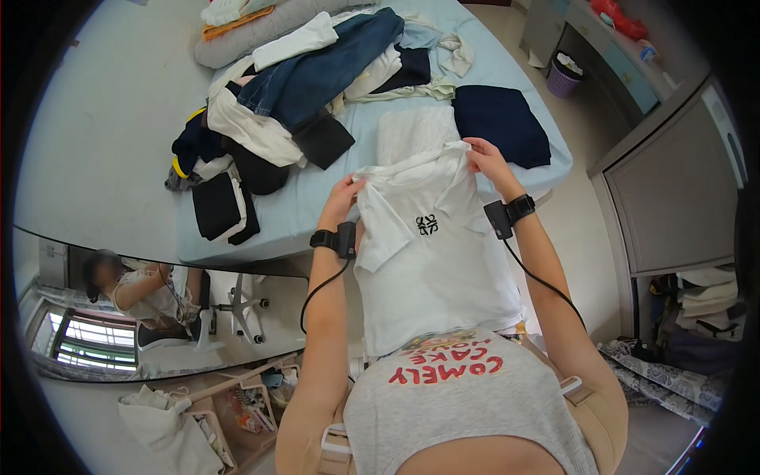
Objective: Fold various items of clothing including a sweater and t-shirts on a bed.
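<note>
A white T-shirt (433, 267) with a small black print is spread over my lap, its collar end towards the bed. My left hand (341, 202) pinches the shirt at its left shoulder edge. At the right shoulder, my right hand (488, 163) grips the fabric between thumb and fingers. The shirt's sleeves lie folded inward on its front. Just beyond the collar, a folded light-grey garment (412, 127) rests on the bed. Beside my right hand lies a folded navy garment (502, 124).
A heap of clothes with blue jeans (332, 71) covers the middle of the bed (285, 219). Folded black garments (222, 208) sit near its front edge. A mirror (178, 320) at left reflects a seated person. At right stand a purple waste bin (563, 80) and a grey cabinet (677, 184).
</note>
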Action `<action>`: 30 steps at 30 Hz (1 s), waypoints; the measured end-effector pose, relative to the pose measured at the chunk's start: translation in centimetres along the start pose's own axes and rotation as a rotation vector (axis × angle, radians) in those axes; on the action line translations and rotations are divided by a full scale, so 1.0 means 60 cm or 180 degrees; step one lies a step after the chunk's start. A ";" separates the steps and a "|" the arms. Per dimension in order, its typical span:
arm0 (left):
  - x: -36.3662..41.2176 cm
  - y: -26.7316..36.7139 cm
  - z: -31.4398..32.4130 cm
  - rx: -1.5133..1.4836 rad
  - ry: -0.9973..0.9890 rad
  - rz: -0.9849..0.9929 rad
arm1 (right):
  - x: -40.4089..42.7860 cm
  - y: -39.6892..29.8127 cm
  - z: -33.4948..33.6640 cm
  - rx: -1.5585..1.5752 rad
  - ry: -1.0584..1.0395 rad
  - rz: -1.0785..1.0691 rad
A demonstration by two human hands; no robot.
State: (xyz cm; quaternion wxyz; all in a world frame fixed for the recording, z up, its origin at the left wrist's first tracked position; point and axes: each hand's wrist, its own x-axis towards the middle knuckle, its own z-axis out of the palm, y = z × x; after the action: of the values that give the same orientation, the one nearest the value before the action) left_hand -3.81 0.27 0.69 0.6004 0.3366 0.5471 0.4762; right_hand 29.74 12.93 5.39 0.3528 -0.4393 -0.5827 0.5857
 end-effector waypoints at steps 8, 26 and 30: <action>-0.013 0.024 0.025 -0.0317 0.0349 0.0289 | -0.024 -0.012 0.006 -0.1922 0.0533 -0.0887; -0.029 0.079 -0.006 0.1196 0.0479 0.0595 | 0.020 -0.054 -0.025 -0.0463 -0.1154 0.0246; -0.025 0.078 -0.008 0.1204 0.0679 0.0727 | 0.028 -0.054 -0.020 -0.0582 -0.0969 0.0030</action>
State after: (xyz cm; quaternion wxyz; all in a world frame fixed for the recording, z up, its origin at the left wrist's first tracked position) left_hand -5.13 0.30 5.45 0.4078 0.4507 0.6452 0.4629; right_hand 29.93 15.15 8.54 0.2163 -0.3785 -0.6781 0.5917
